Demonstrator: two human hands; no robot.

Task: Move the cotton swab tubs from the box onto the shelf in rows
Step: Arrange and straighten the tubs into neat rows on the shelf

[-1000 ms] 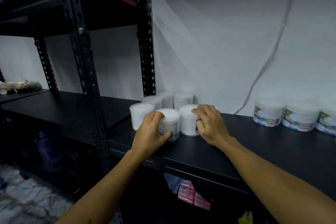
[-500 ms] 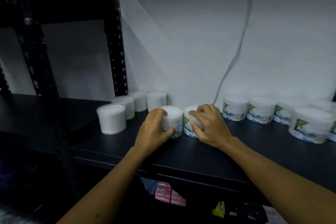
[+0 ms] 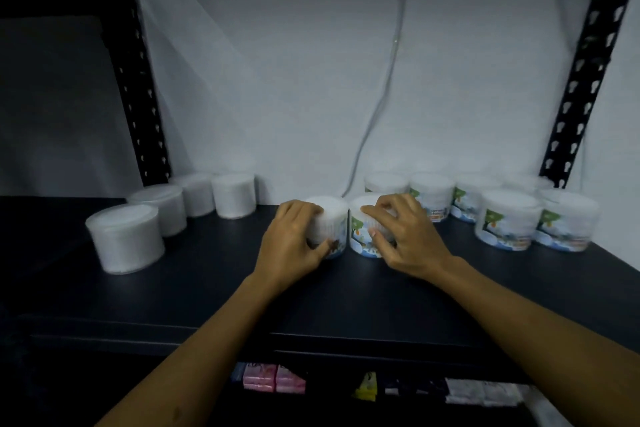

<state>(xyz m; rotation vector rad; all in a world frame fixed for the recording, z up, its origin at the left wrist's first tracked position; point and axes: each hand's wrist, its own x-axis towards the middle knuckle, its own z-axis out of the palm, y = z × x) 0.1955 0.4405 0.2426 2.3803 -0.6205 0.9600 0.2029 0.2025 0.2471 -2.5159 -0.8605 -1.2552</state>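
Two round cotton swab tubs stand side by side in the middle of the black shelf [image 3: 207, 291]. My left hand [image 3: 291, 246] grips the left tub [image 3: 330, 218] around its side. My right hand [image 3: 405, 239] holds the right tub [image 3: 360, 236], fingers curled over its lid and thumb on its front. Several labelled tubs [image 3: 505, 222] stand in rows at the right. Several plain white tubs [image 3: 126, 239] stand in a curved line at the left. The box is out of view.
A perforated black upright [image 3: 138, 80] rises at the back left and another [image 3: 588, 55] at the right. A grey cable [image 3: 384, 87] hangs down the white wall. Pink packets [image 3: 273, 381] and other small packs lie on the lower shelf.
Both hands have slid the two tubs to the right along the shelf, away from the plain white tubs and close to the labelled rows. The view has turned right.
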